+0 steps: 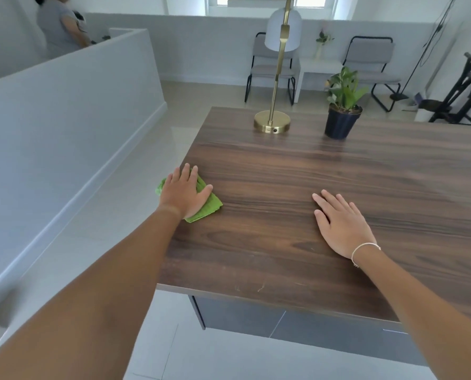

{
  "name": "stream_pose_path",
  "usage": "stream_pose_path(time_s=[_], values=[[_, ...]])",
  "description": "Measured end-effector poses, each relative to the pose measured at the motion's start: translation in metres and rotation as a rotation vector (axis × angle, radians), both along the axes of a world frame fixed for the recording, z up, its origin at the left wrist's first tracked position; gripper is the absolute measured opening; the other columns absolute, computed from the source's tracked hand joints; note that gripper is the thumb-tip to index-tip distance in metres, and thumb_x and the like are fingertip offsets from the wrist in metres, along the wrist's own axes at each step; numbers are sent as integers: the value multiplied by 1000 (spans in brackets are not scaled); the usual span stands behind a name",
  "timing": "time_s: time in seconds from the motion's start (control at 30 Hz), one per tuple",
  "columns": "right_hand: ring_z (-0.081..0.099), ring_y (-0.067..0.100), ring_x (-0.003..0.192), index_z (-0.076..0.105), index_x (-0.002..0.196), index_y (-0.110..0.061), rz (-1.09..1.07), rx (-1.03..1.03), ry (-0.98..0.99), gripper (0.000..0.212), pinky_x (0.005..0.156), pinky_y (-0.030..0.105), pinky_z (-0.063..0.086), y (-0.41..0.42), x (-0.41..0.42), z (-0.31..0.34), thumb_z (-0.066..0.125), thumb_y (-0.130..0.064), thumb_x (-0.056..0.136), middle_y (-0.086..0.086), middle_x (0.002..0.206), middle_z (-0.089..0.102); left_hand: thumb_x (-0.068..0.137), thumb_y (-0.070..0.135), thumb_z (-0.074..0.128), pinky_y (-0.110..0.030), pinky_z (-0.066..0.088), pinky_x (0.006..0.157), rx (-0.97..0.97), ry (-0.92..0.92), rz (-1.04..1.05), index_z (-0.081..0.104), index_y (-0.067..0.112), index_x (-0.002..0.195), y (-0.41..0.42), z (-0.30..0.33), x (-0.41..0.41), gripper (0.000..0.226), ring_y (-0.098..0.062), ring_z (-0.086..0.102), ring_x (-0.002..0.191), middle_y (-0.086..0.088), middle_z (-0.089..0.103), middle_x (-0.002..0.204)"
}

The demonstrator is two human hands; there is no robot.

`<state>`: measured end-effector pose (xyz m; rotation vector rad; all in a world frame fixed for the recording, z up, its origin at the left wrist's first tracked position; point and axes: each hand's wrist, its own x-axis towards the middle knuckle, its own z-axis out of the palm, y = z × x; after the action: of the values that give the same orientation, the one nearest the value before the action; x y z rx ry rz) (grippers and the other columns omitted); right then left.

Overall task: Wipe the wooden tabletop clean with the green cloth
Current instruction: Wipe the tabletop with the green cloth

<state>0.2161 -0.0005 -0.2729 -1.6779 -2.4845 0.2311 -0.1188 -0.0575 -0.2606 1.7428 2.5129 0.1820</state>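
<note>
The dark wooden tabletop (297,171) fills the right and middle of the view. A folded green cloth (211,205) lies at the table's left edge, partly hanging over it. My left hand (182,192) presses flat on top of the cloth with fingers spread, covering most of it. My right hand (341,223) rests palm down on bare wood nearer the middle, fingers apart, holding nothing; a thin white bracelet circles its wrist.
A brass lamp base (272,122) with its tall stem and a potted plant (341,116) stand at the table's far side. Two chairs and a small white table lie beyond. A low white wall (64,100) runs along the left; a person stands behind it.
</note>
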Motion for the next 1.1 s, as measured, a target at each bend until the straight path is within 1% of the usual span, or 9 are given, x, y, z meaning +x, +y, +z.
stream_pose_path(time_s=[0.13,0.37,0.47,0.53,0.6,0.8,0.93,1.0,1.1], values=[[11,21,146,22,147,-30,4,-14,-6,48,119,37,8,-2,1,2,24,-34,99,-7,158,16,93,53,23,-39,4,118,15,-19,-6,10,12,149,-26,1,12,71,-27,4,147,-10,6,159],[11,23,146,20,148,-26,27,-55,-5,50,119,39,7,-6,1,6,21,-33,99,-4,159,14,94,50,27,-36,1,119,10,-33,-74,9,16,149,-135,3,36,67,-23,2,147,-5,4,160],[10,23,147,19,148,-25,36,-65,0,50,119,39,6,-7,1,7,20,-33,99,-4,159,13,95,47,27,-35,0,118,-10,-13,-63,7,16,149,-157,5,47,65,-23,0,147,-4,2,160],[9,24,147,19,148,-24,38,-66,7,50,119,39,6,-7,0,7,19,-33,99,-4,159,13,96,46,27,-35,-1,118,-9,-14,-32,7,16,149,-157,7,59,64,-23,-1,147,-4,2,160],[9,24,147,18,148,-24,45,-66,9,50,119,38,5,-7,0,7,19,-33,99,-4,159,12,96,47,27,-34,-2,117,9,-33,-47,8,17,149,-150,8,82,64,-22,-2,147,-3,2,160],[8,21,147,18,149,-24,132,-111,27,48,118,36,5,-1,20,10,19,-30,101,-5,159,10,94,49,24,-34,-4,117,12,-50,-267,8,17,149,-95,3,194,66,-22,-3,147,-4,2,160],[10,22,147,18,148,-27,95,-89,3,48,118,37,6,5,61,9,20,-32,100,-7,159,11,94,49,21,-36,-4,118,11,-44,-372,7,15,149,-64,0,264,66,-23,-4,147,-6,2,160],[9,22,147,18,148,-28,80,-86,-1,48,118,37,7,7,73,9,20,-33,100,-7,159,11,94,48,22,-35,-4,118,14,-65,-387,8,16,149,-61,-1,270,65,-22,-4,147,-5,2,160],[10,21,146,20,148,-28,50,-73,8,48,118,38,7,6,83,9,20,-32,100,-8,159,13,94,47,25,-33,-3,117,34,-87,-395,9,19,149,-68,-1,248,63,-21,-2,147,-3,3,160]])
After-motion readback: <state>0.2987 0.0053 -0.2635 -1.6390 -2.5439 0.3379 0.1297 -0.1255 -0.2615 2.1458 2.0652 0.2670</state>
